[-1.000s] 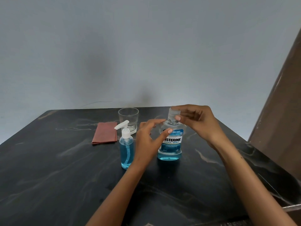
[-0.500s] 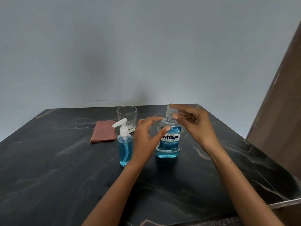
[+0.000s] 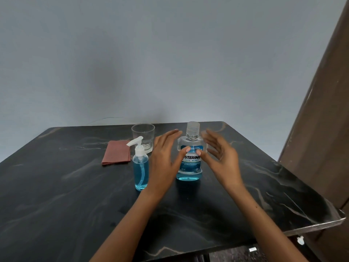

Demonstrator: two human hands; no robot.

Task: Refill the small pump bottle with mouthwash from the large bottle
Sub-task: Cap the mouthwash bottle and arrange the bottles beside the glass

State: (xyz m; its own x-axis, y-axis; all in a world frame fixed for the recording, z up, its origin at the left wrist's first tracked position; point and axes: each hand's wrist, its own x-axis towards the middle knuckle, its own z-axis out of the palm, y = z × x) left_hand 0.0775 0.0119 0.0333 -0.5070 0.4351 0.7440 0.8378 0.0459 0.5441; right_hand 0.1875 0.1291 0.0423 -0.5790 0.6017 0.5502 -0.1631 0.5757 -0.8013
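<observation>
Two hands hover with spread fingers, the left hand (image 3: 164,157) and right hand (image 3: 220,157) flanking the capped large bottle (image 3: 190,161), thumbs near its label, gripping nothing. It stands upright on the dark worktop (image 3: 66,205), the pump bottle (image 3: 140,167) just left of it. Farther back sit a folded cloth (image 3: 116,155) and a glass (image 3: 143,137).

The only readable print stands on the blue-and-white front label of the large clear plastic mouthwash bottle (image 3: 189,157) with blue liquid and a clear ribbed cap. In bold white capitals it reads "STERINE", the first letters hidden behind a thumb. Directly below that, on the same label, pale letters read "COOL MINT". The small lines above and below these words are too fine to read.
</observation>
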